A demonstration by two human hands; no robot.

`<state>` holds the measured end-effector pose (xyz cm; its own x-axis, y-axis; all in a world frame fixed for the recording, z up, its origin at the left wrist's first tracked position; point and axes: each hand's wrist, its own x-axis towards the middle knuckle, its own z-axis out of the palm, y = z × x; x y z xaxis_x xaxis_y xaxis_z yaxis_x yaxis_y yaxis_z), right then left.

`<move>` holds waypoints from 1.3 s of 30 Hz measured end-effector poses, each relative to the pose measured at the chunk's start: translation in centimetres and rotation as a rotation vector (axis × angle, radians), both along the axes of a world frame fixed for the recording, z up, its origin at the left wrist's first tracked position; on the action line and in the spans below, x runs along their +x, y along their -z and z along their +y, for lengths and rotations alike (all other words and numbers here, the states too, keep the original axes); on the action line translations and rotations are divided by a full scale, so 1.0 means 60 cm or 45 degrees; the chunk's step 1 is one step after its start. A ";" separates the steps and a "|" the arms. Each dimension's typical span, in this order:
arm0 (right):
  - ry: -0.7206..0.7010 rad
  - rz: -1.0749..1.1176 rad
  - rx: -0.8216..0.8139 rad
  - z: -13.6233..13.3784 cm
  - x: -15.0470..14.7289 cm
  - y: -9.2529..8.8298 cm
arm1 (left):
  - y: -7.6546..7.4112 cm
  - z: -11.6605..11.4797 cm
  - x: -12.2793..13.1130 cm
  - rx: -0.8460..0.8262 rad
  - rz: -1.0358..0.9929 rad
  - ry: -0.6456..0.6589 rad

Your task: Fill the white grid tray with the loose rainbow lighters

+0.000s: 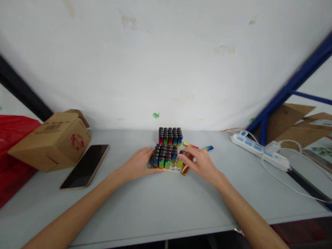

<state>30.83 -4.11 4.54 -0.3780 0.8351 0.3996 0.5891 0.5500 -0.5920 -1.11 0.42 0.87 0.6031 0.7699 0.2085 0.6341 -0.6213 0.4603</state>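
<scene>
Several cigarette lighters with black tops and coloured bodies stand upright in rows in a clear tray. My left hand holds the tray's left side, thumb along the front corner and fingers behind. My right hand pinches a yellow lighter upright at the tray's right side, over its front right slots. Whether its base is seated in a slot I cannot tell. Beside the tray, under my right hand, lies an orange-gold lighter. A red-yellow lighter and a blue one lie just behind the hand.
A second block of upright lighters stands behind the tray. On the left are a phone, a cardboard box and a red bag. A power strip with cables lies right, near a blue frame and cartons.
</scene>
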 end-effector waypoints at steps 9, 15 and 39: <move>-0.165 -0.143 -0.087 0.008 -0.002 0.016 | 0.001 0.000 0.000 -0.021 0.019 -0.042; -0.008 -0.318 -0.022 0.017 -0.014 0.030 | 0.002 0.001 -0.002 -0.002 0.032 -0.028; 0.346 -0.297 -0.214 0.057 0.188 0.000 | 0.003 0.002 -0.002 0.028 0.055 -0.052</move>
<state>42.12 -0.70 4.55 -0.1989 0.9637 0.1780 0.8291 0.2623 -0.4938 -1.22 0.52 0.66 0.5802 0.7896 0.2000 0.6782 -0.6043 0.4182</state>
